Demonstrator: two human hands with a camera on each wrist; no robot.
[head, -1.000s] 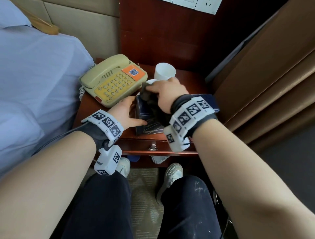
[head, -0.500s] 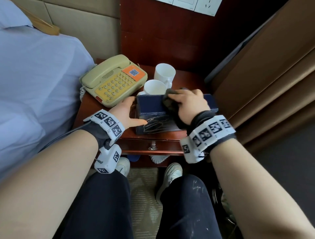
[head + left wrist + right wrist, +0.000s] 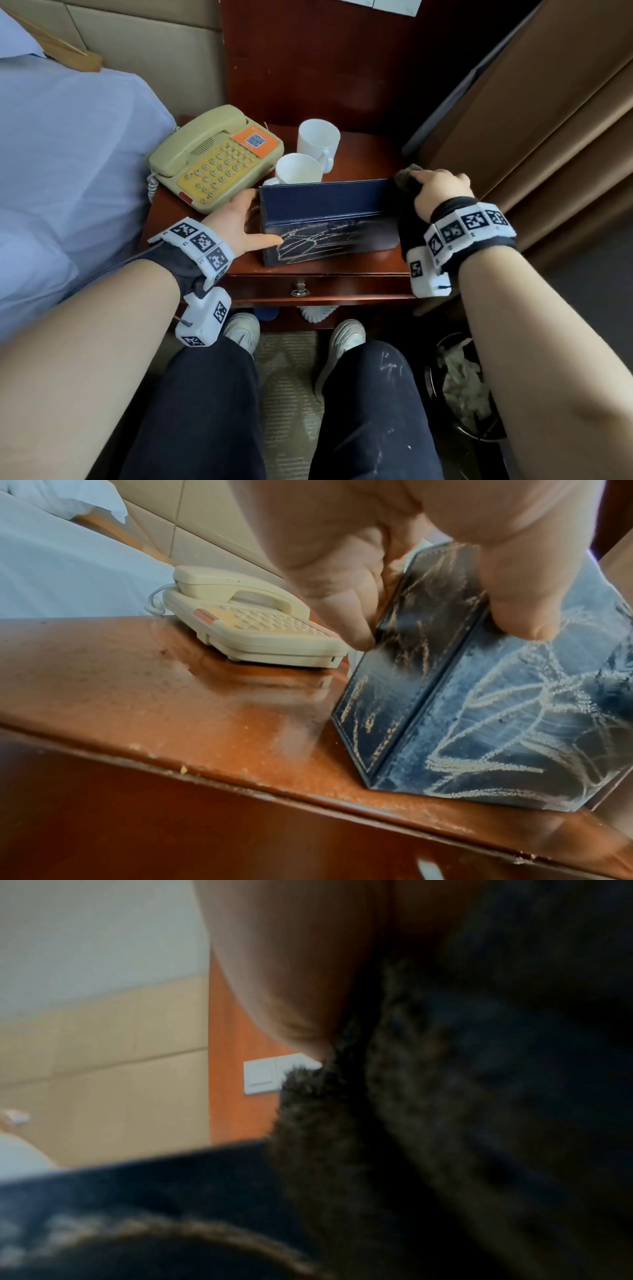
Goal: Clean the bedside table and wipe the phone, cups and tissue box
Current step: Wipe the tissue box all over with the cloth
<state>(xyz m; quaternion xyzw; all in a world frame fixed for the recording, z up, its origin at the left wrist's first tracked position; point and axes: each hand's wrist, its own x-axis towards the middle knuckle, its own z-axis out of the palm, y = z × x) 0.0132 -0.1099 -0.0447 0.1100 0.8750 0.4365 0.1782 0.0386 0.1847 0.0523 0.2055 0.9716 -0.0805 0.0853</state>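
Item: tissue box, dark blue, lying along the front edge of the bedside table. Over the last second our right hand has carried the dark cloth from the box's left end, across its top, to the right end, where it now sits bunched under curled fingers. We read this as one full pass along the top face, which looks clean; the front face still bears pale, chalky scribbled streaks.

Item: left hand, unchanged in place, clamped on the box's left end with the thumb on the front face and the fingers on the end panel, steadying it.

Item: phone, at the back left, just beside the box.

Item: two white cups, behind the box, the nearer one close against it.

Status, as we judge it: top done; front face, end panel and the dusty table surface remain.
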